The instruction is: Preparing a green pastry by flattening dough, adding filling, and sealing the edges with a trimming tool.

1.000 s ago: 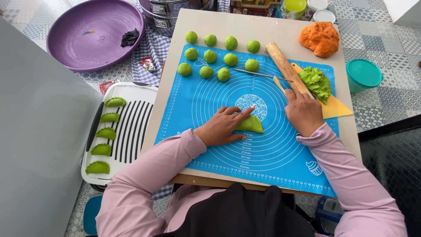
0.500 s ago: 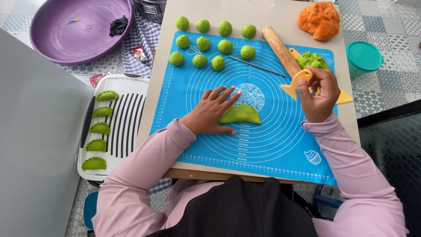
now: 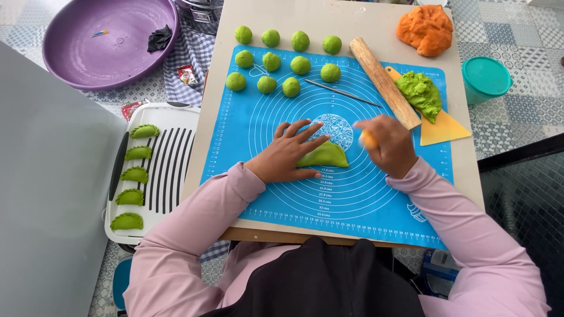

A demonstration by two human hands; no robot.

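On the blue mat [image 3: 364, 199], the left hand [image 3: 286, 154] pressed flat on a folded green dumpling [image 3: 324, 156] while the right hand [image 3: 389, 145] closed around something small and orange beside it, so hard pressing could possibly tear its edge.

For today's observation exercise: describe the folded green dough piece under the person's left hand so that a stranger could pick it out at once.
Start at the blue mat on the board. Near its middle, under the left hand, lies a folded green half-moon. Unlike the round green balls at the mat's far edge and the finished pieces on the white tray, it is the only folded one on the mat.
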